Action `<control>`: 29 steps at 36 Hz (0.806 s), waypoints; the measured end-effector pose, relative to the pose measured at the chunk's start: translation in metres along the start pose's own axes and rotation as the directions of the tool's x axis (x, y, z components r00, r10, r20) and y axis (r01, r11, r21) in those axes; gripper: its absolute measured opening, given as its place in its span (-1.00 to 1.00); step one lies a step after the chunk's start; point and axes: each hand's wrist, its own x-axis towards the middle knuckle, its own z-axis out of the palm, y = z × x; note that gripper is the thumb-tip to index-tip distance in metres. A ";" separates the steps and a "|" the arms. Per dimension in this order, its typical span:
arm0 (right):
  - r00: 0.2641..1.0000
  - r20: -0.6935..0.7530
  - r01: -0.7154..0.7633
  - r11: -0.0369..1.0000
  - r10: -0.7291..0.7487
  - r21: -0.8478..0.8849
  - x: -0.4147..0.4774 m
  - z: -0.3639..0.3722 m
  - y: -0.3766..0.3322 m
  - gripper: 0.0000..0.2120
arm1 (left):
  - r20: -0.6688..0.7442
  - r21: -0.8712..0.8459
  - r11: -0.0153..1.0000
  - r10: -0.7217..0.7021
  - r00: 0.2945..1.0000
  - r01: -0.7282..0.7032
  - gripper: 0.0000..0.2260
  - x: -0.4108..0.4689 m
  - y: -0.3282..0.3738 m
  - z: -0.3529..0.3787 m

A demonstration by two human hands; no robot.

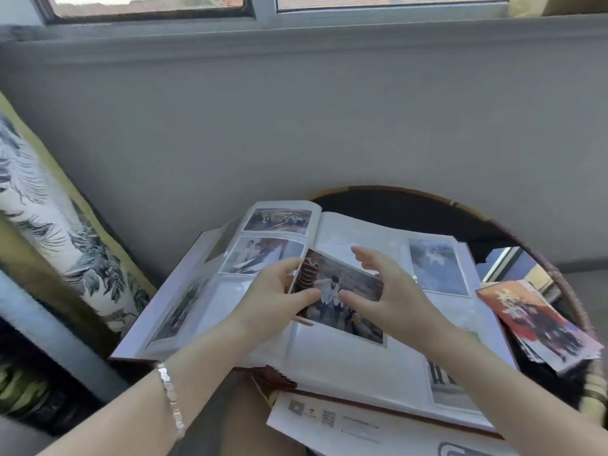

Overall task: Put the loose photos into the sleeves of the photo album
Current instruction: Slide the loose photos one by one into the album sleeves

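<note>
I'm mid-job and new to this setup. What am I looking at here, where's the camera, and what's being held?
No machine here: a person's two bare hands, seen from one camera worn on the head, looking down. An open photo album lies on a round table, a stack of loose photos at its right, a printed sheet under its near edge. The left hand pinches one photo over the album; the right hand rests its thumb on it, grip unclear.

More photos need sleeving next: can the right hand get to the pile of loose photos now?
Probably yes: the pile lies uncovered right of the album, on the side of the right hand, nothing between.
</note>
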 end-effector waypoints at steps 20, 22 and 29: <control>0.975 0.170 -0.189 0.931 0.141 0.312 0.065 0.072 -0.049 -0.78 | -0.307 0.279 0.658 -0.629 0.714 0.700 -0.24 -0.015 -0.074 -0.145; 0.976 0.165 -0.188 0.938 0.145 0.290 0.066 0.074 -0.047 -0.81 | -0.303 0.304 0.640 -0.637 0.709 0.705 -0.17 -0.015 -0.076 -0.143; 0.977 0.166 -0.177 0.947 0.136 0.269 0.064 0.073 -0.043 -0.85 | -0.373 0.302 0.650 -0.593 0.713 0.698 -0.55 -0.013 -0.074 -0.143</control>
